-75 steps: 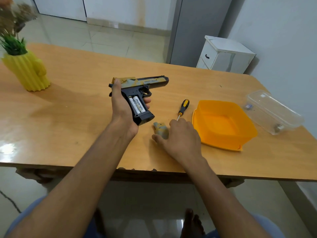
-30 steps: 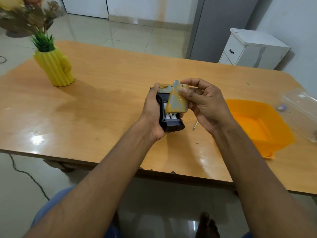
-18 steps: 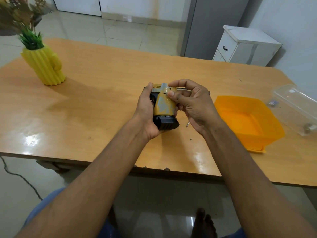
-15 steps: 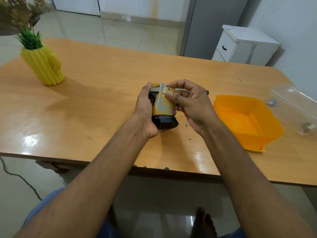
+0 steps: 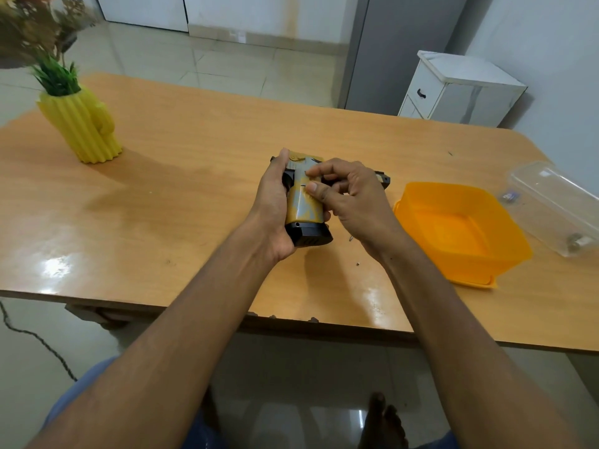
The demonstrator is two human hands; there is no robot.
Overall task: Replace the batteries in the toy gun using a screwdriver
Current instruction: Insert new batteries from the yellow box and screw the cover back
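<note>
My left hand (image 5: 272,205) grips the toy gun (image 5: 308,234) by its black grip, held above the table (image 5: 194,189). The yellow-grey battery cover (image 5: 303,205) now sits over the grip and hides the batteries. My right hand (image 5: 353,202) presses its thumb and fingertips on the top of that cover. The gun's muzzle (image 5: 384,180) pokes out past my right hand. The screwdriver is almost hidden under my right hand; only its metal tip (image 5: 351,238) shows. A tiny screw (image 5: 358,263) lies on the table below my right wrist.
An orange plastic tub (image 5: 460,228) stands to the right of my hands. Further right lies a clear plastic box (image 5: 551,202) holding small parts. A yellow cactus-shaped vase (image 5: 84,124) stands at the far left. A white drawer unit (image 5: 453,89) is beyond the table.
My right hand picked the battery cover up from the table, brought it to the gun and set it over the batteries. It now presses the cover flat on the grip.
</note>
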